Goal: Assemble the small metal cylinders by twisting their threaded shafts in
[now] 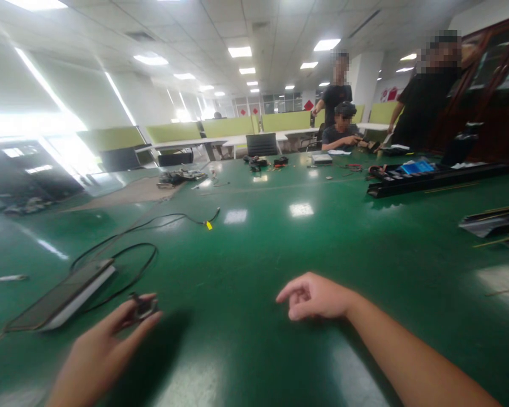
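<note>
My left hand (106, 345) holds a small dark part (145, 308) between thumb and fingers, above the green table (237, 260) at the lower left. Blur hides the details of this part. To the right, my right hand (318, 297) hovers over or rests on the tabletop with its fingers curled and the index finger pointing left; nothing shows in it, and a gap lies between the index finger and thumb. Beyond my left hand lies a long flat grey device (63, 297) with a pale side, and a black cable (152, 254) loops beside it.
A yellow tag (208, 225) hangs on the cable's far end. Black channels (432, 178) with a blue item lie at the right. Cluttered parts (180, 178) sit farther back. One person (341, 135) sits across the table; two others stand behind.
</note>
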The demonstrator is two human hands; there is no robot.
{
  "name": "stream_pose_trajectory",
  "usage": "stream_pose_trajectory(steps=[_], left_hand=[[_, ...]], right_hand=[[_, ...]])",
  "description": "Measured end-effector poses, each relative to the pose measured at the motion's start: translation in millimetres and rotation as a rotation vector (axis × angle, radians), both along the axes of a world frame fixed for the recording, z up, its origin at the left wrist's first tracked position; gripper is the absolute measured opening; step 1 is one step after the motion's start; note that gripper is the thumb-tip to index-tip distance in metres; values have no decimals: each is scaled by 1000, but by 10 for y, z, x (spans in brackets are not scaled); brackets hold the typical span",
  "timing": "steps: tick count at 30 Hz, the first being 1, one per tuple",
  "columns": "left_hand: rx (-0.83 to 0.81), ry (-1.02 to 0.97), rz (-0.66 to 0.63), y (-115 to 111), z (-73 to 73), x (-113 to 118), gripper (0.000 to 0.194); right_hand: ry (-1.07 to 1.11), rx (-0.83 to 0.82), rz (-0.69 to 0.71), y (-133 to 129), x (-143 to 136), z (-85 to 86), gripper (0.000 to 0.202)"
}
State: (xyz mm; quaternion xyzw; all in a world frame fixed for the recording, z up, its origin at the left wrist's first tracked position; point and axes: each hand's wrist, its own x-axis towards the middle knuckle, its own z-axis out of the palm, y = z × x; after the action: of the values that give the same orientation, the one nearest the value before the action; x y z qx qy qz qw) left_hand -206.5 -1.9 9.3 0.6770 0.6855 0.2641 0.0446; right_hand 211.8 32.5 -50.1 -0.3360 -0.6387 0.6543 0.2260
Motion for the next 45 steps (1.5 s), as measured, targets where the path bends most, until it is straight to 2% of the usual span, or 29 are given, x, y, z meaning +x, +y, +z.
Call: stream_pose_trajectory(steps=[2, 5, 8, 10, 12, 16, 19, 21, 26, 31, 37, 45], left_hand=[[-26, -31, -136, 119, -18, 334, 53], [-58, -26, -423, 260, 35, 945, 42], [-108, 9, -637, 329, 87, 1491, 34], [-154, 35, -727, 337, 72, 1741, 31], [-191, 44, -776, 332, 6, 1882, 33], [-173, -59, -742, 337, -216, 1910, 49], [-143, -157, -709, 368, -355, 1842, 35], [-121, -194, -740, 392, -402, 1806, 25], [-98, -273, -814, 452, -428, 1796, 25], [-109, -303, -780, 513, -459, 1799, 25], [-103, -313, -774, 503, -463, 1798, 25], [-118, -326, -830, 403, -429, 1862, 26]], right_hand=[[18, 16, -62, 9, 5, -8, 51], [65, 59, -225, 45, 7, -47, 47], [96, 78, -359, 97, 2, -106, 48], [82, 104, -397, 125, -2, -139, 50], [35, 151, -411, 137, -7, -154, 50], [-113, 229, -376, 104, -25, -120, 54], [-156, 270, -357, 62, -42, -67, 55], [-167, 280, -349, 41, -48, -40, 54], [-239, 369, -351, 16, -42, -33, 50], [-303, 466, -337, 7, -52, -63, 38], [-327, 531, -358, -22, -76, -64, 38], [-287, 493, -349, -55, -94, -37, 32]])
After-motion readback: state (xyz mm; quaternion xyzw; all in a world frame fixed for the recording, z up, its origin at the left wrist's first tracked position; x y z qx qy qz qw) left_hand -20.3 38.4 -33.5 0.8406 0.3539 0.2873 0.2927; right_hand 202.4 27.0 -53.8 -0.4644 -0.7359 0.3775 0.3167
